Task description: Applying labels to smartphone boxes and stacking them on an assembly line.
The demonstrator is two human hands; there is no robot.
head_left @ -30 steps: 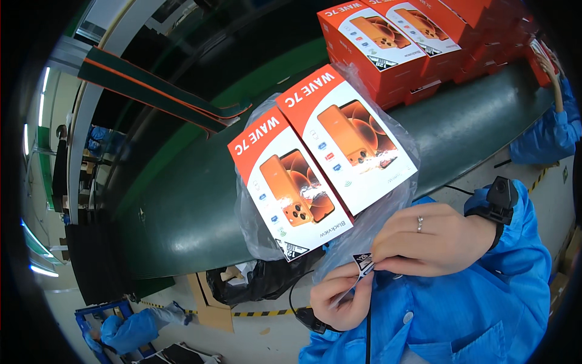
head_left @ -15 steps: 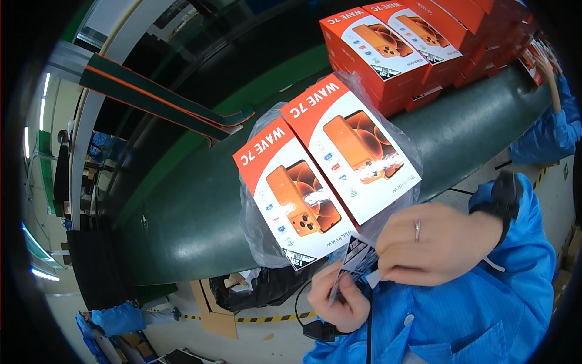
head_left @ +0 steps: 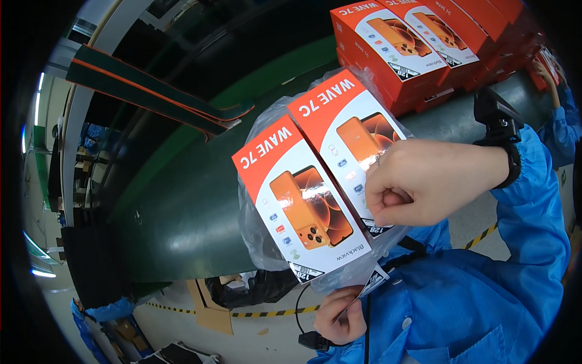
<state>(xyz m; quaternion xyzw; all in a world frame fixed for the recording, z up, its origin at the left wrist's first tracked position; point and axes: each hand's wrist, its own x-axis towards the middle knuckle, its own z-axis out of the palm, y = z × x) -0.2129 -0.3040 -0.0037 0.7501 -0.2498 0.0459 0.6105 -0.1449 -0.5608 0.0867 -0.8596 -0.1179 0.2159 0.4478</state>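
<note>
Two phone boxes, white with red bands and pictures of an orange phone, lie side by side on clear plastic wrap (head_left: 257, 230). The left box (head_left: 267, 188) bears a black-and-white corner sticker (head_left: 305, 271). Over the right box (head_left: 315, 103) is my right hand (head_left: 418, 182), its fingers curled and pinched at the near corner, against a black-and-white sticker (head_left: 377, 230). Its fingertips are partly hidden. Below the boxes, my left hand (head_left: 341, 315) is closed on a small sheet of stickers (head_left: 374, 280).
Stacked red phone boxes (head_left: 394, 79) stand at the far right of the dark green conveyor belt (head_left: 182, 200). A green bar with orange edges (head_left: 151, 88) reaches over the belt. A black bag (head_left: 254, 288) sits below its near edge. A co-worker's sleeve (head_left: 561, 127) shows at right.
My right hand has moved from the sticker sheet up onto the right box, where a corner sticker now shows. My left hand still holds the sheet, slightly lower. The view has shifted a little.
</note>
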